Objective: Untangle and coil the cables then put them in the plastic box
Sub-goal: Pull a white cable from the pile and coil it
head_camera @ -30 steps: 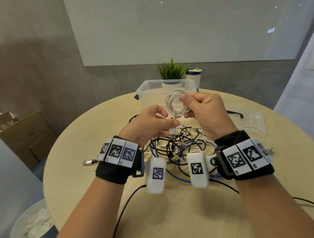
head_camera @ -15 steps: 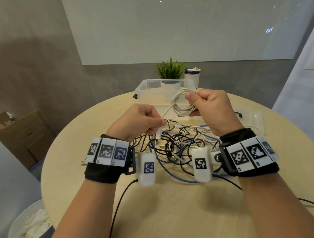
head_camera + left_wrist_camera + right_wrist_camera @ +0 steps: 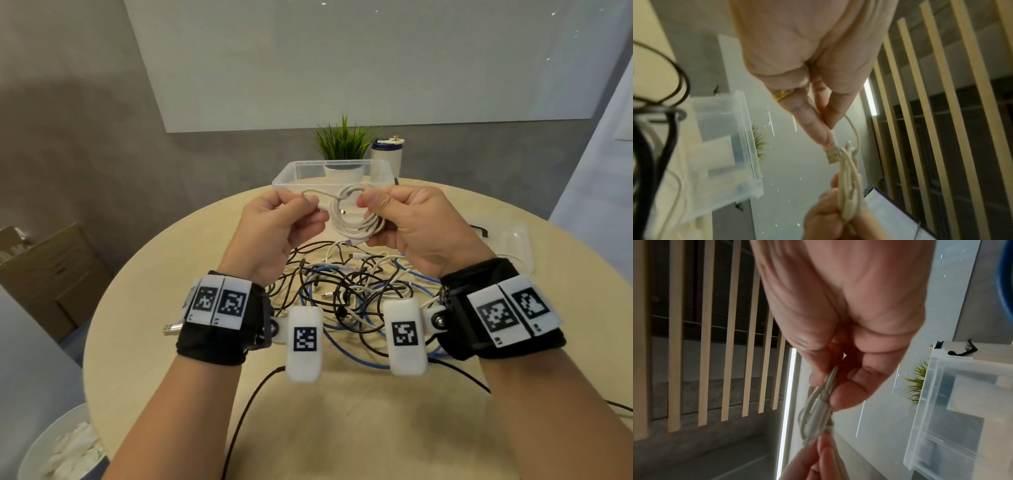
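Right hand (image 3: pixel 419 229) grips the white cable coil (image 3: pixel 356 224) (left hand (image 3: pixel 274 233) pinches its plug end).

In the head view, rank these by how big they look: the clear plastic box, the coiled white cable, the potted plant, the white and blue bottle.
Largest to smallest, as they look:
1. clear plastic box
2. potted plant and coiled white cable: alike, and the cable is nearer the camera, so unranked
3. white and blue bottle
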The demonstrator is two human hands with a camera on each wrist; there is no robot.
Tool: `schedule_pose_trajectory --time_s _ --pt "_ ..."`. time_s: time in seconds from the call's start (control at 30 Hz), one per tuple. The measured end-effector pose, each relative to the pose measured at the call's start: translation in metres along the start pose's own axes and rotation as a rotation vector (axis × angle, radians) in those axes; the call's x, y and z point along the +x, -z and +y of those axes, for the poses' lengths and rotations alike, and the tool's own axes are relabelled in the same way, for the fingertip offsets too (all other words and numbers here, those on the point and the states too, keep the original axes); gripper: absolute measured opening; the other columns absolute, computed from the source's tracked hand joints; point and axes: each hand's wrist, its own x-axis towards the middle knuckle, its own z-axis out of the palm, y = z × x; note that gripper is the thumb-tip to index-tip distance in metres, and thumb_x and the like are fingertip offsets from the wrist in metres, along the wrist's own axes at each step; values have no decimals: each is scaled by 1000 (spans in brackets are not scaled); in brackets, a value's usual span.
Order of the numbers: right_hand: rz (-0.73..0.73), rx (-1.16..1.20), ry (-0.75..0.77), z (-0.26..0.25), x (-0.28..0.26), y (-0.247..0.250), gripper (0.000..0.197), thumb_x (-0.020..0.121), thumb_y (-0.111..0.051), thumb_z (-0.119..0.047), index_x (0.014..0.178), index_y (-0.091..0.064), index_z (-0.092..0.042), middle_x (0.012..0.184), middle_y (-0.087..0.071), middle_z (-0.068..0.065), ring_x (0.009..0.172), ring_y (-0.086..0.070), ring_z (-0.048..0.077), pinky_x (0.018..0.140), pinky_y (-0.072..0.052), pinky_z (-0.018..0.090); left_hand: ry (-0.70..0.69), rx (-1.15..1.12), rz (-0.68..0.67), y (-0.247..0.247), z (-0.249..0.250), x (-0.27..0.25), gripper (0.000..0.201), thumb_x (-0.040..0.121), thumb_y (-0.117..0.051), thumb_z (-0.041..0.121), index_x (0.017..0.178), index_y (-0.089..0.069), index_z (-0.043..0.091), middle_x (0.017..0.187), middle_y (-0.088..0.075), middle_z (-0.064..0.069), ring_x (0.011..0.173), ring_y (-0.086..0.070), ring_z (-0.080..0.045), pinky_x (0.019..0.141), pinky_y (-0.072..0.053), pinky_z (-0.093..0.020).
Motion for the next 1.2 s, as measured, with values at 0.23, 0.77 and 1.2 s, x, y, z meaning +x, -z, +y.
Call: schedule_pose_trajectory --time_s 0.23,0.77,1.2 --pt "7 55 4 -3 -1 -2 18 93 -58 -17 84 -68 -6 80 -63 13 61 -62 15 49 -52 20 175 -165 -115 -10 -6 -1 5 92 -54 6 88 -55 4 71 -70 -5 59 -67 -8 56 -57 -18" --pt "120 -180 98 7 5 3 12 91 -65 -17 83 -72 -11 63 -55 9 47 -43 9 42 -40 20 209 146 -343 1 -6 0 33 81 -58 11 114 -59 8 102 -66 -10 93 -62 -17 78 -50 -27" --pt "-10 -242 54 9 4 7 11 91 -64 -18 90 -74 -12 63 -61 5 48 -45 10 44 -42 20 216 131 -299 -8 -13 -2 20 98 -45 15 103 -62 6 87 -67 -7 77 -63 -14 71 -54 -22"
